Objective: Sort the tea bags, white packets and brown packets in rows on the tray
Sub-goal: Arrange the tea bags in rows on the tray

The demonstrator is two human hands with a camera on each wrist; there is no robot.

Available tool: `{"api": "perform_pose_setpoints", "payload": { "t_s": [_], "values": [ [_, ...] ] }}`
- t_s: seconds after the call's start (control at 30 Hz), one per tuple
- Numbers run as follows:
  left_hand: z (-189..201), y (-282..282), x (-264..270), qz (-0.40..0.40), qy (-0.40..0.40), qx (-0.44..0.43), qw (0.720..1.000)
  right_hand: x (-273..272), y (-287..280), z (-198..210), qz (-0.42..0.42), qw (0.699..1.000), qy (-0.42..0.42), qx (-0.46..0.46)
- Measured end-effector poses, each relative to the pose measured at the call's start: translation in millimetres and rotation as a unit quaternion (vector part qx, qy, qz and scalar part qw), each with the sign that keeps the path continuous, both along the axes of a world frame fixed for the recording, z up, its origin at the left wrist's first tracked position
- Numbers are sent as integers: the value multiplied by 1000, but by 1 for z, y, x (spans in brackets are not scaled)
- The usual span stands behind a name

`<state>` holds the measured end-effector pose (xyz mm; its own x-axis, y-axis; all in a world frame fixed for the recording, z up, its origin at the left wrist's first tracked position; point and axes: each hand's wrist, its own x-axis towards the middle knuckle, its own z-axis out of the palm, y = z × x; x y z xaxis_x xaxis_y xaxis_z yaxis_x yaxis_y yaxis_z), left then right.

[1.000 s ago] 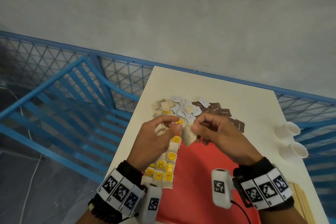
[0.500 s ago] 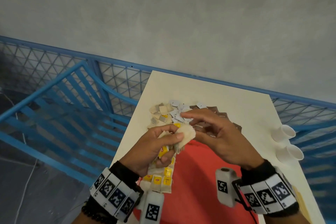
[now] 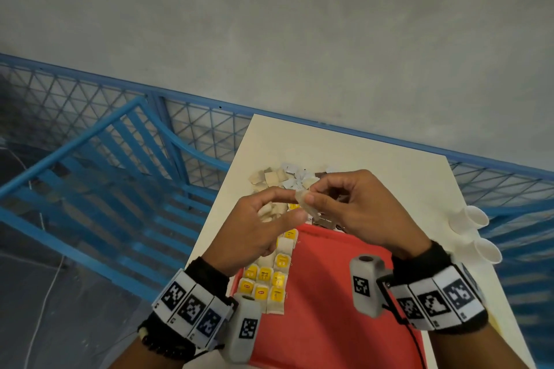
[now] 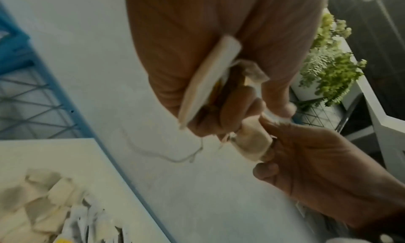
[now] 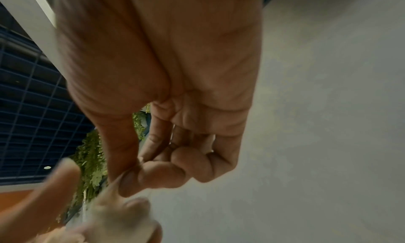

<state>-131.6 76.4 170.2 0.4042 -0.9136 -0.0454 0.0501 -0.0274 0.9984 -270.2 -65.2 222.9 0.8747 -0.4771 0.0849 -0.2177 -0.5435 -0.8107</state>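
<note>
Only a short block of tea bags (image 3: pixel 271 274) lies along the red tray's (image 3: pixel 326 293) left side, while both the left hand (image 3: pixel 254 228) and right hand (image 3: pixel 356 207) pinch another tea bag (image 3: pixel 305 204) above it, the mixed pile (image 3: pixel 284 180) unsorted on the table (image 3: pixel 389 165).

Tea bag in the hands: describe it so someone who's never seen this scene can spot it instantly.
Start at the red tray on the pale table. Above its far edge, the left hand and right hand meet in the air. The tea bag is the small beige pouch pinched between them; unlike the tea bags lying in rows on the tray, it is held aloft.
</note>
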Motion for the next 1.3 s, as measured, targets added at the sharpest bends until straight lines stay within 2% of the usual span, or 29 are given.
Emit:
{"api": "perform_pose_setpoints", "payload": {
  "t_s": [0.3,0.47,0.57,0.7,0.9,0.97,1.03,1.13,1.23,1.3],
  "values": [
    [3,9,15,-42,-29,13,999,7,5,0,15,1000,-2,-2],
    [4,9,18,-8,-100,-1,995,13,10,-4,10,1000,-17,-9],
    [-4,15,17,-2,-92,14,996,17,18,-9,13,1000,-17,-15],
    [-18,28,19,-5,-80,44,996,19,23,-29,7,999,9,-36],
    [-49,56,36,81,-48,102,990,12,35,-83,-7,998,59,-10],
    [-55,65,40,103,-49,115,987,11,41,-103,-17,997,73,-27],
    [-61,71,45,120,-40,123,984,10,45,-121,-10,991,116,-61],
    [-67,77,51,129,-18,126,983,13,57,-149,68,968,228,-79],
    [-69,83,52,119,-2,131,984,17,70,-176,165,926,338,-42],
    [-71,87,51,112,8,140,984,22,75,-197,186,907,379,-2]
  ]
}}
